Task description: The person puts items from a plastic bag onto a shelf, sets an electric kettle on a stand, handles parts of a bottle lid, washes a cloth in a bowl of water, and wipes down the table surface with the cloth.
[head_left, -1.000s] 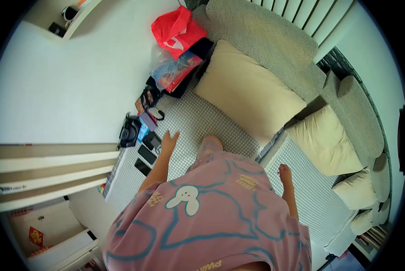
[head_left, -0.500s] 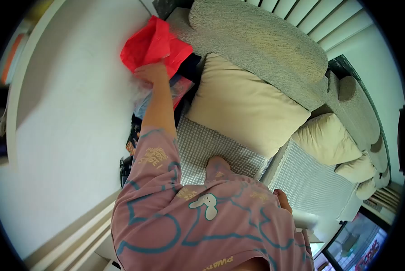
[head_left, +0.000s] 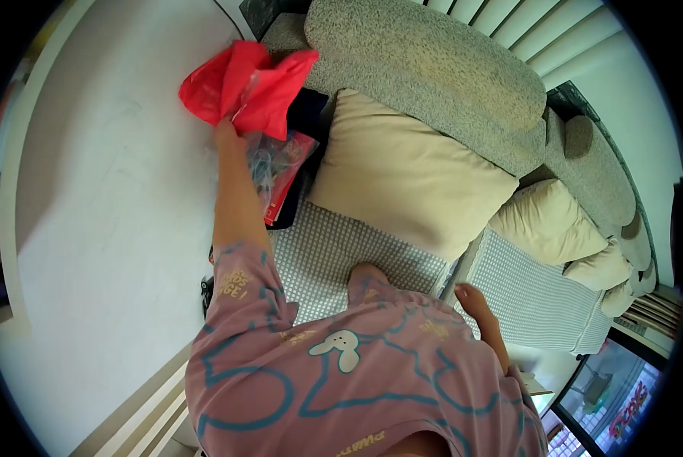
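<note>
My left hand [head_left: 227, 134] reaches up to the lower edge of a red plastic bag [head_left: 242, 85], its fingers closed on the bag. Just below and to the right of that hand lies a clear plastic bag [head_left: 269, 164] with a red and blue item partly inside. Dark cloth [head_left: 306, 110] shows beside the red bag. My right hand [head_left: 471, 297] hangs over the edge of the checked sofa cover, touching nothing, its fingers curled together; whether anything is inside them is too small to tell.
A large cream cushion [head_left: 410, 175] leans on the grey sofa back [head_left: 433, 76], and a second cushion [head_left: 551, 221] lies to the right. A white wall [head_left: 113, 190] stands at left. My knee rests on the checked cover [head_left: 326, 244].
My left hand has gone from above the phones up to the red bag and taken hold of it. The red bag has shifted left and changed shape, and the view has turned.
</note>
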Motion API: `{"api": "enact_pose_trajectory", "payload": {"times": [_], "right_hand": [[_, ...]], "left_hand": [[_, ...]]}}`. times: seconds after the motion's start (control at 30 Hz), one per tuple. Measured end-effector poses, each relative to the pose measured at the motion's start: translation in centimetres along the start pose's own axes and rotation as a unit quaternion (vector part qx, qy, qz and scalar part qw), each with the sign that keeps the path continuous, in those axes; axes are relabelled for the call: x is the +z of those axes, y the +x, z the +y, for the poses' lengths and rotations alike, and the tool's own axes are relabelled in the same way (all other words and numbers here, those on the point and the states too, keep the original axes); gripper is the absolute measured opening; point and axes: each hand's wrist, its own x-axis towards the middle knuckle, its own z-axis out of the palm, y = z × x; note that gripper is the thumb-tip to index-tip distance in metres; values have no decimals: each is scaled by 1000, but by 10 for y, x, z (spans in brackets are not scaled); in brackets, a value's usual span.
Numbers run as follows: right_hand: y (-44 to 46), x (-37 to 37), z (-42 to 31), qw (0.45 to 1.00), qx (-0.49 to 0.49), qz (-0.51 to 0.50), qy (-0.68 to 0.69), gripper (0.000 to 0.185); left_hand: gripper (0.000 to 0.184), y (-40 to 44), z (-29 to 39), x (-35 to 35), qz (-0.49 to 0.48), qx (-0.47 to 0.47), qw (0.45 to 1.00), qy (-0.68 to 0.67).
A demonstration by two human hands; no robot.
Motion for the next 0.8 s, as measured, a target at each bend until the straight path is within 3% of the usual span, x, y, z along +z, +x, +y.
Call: {"api": "enact_pose_trajectory", "payload": {"times": [0.03,0.07,0.13,0.2,0.23,0.33,0.37,0.43,0.47,0.53,0.57,0.6,0.63,0.7,0.8], "right_hand": [[15,-6,-23,998,-46,14,31,40],[32,-10,-49,993,-93,27,63,40],[48,-30,-135,955,-65,-35,287,46],[54,-46,-208,822,-106,-137,543,68],[58,-52,-237,775,-162,-160,589,72],[59,-64,-306,659,-285,-222,660,72],[52,-69,-324,659,-280,-224,661,72],[38,-78,-349,693,-232,-149,667,52],[36,-77,-343,693,-229,-152,667,52],[36,-80,-329,674,-114,-164,711,39],[39,-80,-318,676,-114,-165,709,39],[42,-80,-304,680,-112,-185,700,38],[44,-80,-293,684,-110,-206,691,37],[41,-83,-278,697,-92,-219,677,37],[36,-75,-270,722,-74,-229,649,39]], "left_hand": [[43,-2,1,-4,-110,-63,990,-68],[43,-14,1,-6,-110,-61,990,-67],[49,-59,-10,-6,-268,-12,949,-164],[48,-132,-5,15,-218,4,965,-149],[47,-165,-6,21,-167,18,977,-134],[49,-223,-39,-6,-175,87,978,-74],[49,-238,-47,-22,-171,84,979,-71],[42,-261,-61,-54,-202,64,974,84],[39,-273,-65,-70,-215,52,962,160],[33,-296,-72,-92,-241,30,920,306],[38,-328,-29,-67,-328,241,773,486],[38,-331,-20,-71,-325,240,776,485],[36,-328,-8,-84,-411,156,821,365],[41,-331,24,-79,-464,2,874,147],[55,-321,35,-57,-399,-88,910,-70]]}}
